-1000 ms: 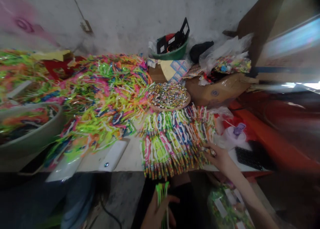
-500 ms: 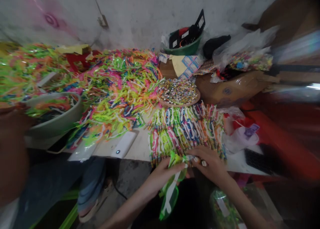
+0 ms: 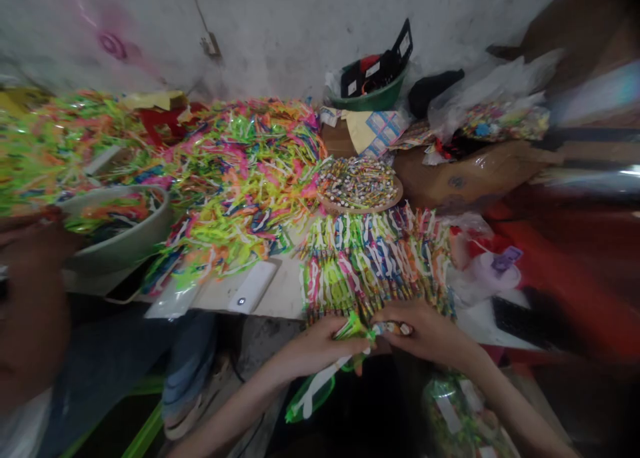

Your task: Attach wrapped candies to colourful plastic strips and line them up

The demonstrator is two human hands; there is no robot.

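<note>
Low in the centre of the frame, a green piece (image 3: 355,323) with a white strip is gripped in the left hand (image 3: 320,347); patterned sticks (image 3: 390,327) are pinched by the right hand (image 3: 425,335), close against it. Whether they are joined cannot be told. Just above, rows of similar pieces (image 3: 370,268) with patterned ends are already laid out, seemingly finished. Plenty is apparently left: sticks are heaped in a round tray (image 3: 399,196) near centre, and a coloured heap (image 3: 240,171) is spread across the upper left.
</note>
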